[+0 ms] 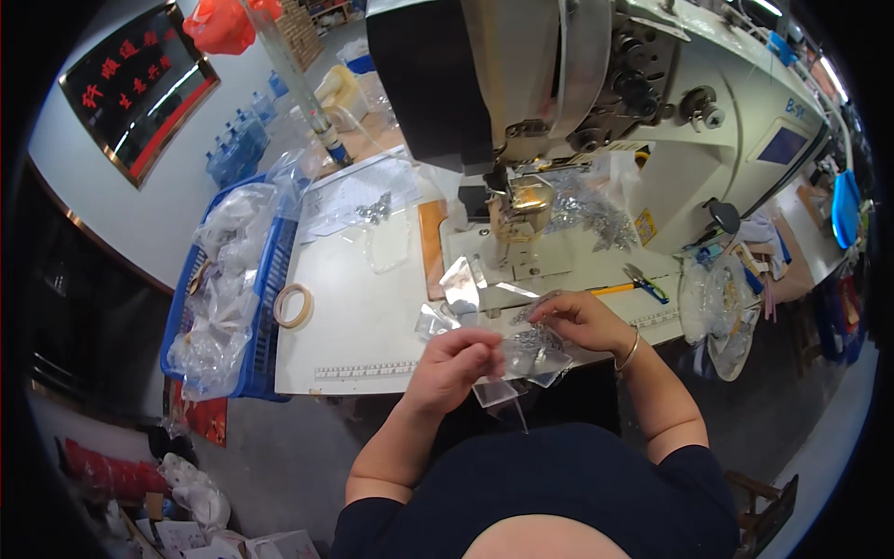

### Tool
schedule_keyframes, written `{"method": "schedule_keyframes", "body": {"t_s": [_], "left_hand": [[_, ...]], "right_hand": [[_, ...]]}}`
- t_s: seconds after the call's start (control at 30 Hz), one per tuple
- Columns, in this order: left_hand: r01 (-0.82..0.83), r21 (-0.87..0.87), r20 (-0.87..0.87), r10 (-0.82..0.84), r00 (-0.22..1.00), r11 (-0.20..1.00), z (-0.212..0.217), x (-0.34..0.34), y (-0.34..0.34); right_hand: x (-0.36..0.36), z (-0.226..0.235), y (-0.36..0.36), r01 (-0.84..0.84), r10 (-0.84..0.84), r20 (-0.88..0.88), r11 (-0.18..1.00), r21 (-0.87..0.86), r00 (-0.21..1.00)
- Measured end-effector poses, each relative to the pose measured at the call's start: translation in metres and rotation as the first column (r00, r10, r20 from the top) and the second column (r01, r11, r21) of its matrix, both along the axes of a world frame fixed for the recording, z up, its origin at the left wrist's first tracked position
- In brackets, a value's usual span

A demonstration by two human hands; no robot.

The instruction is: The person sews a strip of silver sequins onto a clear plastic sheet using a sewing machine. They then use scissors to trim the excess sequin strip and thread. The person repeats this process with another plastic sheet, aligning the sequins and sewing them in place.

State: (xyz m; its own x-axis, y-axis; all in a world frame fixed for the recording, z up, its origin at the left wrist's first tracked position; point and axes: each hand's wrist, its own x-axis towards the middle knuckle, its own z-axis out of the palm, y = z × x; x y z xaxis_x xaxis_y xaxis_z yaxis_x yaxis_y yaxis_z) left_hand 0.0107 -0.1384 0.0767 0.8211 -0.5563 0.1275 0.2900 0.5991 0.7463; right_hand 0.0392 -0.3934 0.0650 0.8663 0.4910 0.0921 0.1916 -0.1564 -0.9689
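Observation:
Close to the table's front edge, my left hand (460, 368) is closed, thumb against curled fingers. What it pinches, if anything, is too small to make out. A clear plastic piece (495, 393) hangs just below it. My right hand (585, 321), with a bangle at the wrist, has its bent fingertips down at a heap of small silvery pieces (533, 337) on clear plastic. Its fingertips are drawn together, and what lies between them is hidden. Shiny clear film strips (460, 285) lie beyond my left hand, in front of the sewing machine's needle area (523, 210).
The large sewing machine (736, 140) overhangs the table. A blue basket (270, 317) of plastic bags stands left, beside a tape roll (292, 306). Thread snips (646, 283) and a yellow pencil (613, 289) lie right. More silvery pieces (596, 216) lie behind the needle.

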Motion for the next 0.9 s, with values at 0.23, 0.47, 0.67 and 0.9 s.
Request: {"method": "schedule_keyframes", "body": {"t_s": [0.23, 0.47, 0.67, 0.9], "left_hand": [[0.168, 0.04, -0.036, -0.167, 0.985, 0.985, 0.028, 0.0, -0.022], [-0.336, 0.41, 0.071, 0.338, 0.939, 0.848, 0.004, 0.008, -0.03], [-0.446, 0.483, 0.147, 0.432, 0.89, 0.754, -0.004, 0.012, -0.028], [-0.364, 0.546, 0.119, 0.36, 0.925, 0.754, -0.002, 0.018, -0.023]], "right_hand": [[0.007, -0.003, 0.025, 0.06, 0.042, 0.32, 0.951, -0.302, 0.947], [0.001, 0.015, 0.036, 0.262, -0.242, -0.137, 0.952, 0.16, 0.961], [-0.001, 0.005, 0.037, 0.233, -0.072, -0.385, 0.891, 0.39, 0.92], [-0.001, 0.006, 0.037, 0.233, -0.111, -0.38, 0.928, 0.292, 0.918]]}}
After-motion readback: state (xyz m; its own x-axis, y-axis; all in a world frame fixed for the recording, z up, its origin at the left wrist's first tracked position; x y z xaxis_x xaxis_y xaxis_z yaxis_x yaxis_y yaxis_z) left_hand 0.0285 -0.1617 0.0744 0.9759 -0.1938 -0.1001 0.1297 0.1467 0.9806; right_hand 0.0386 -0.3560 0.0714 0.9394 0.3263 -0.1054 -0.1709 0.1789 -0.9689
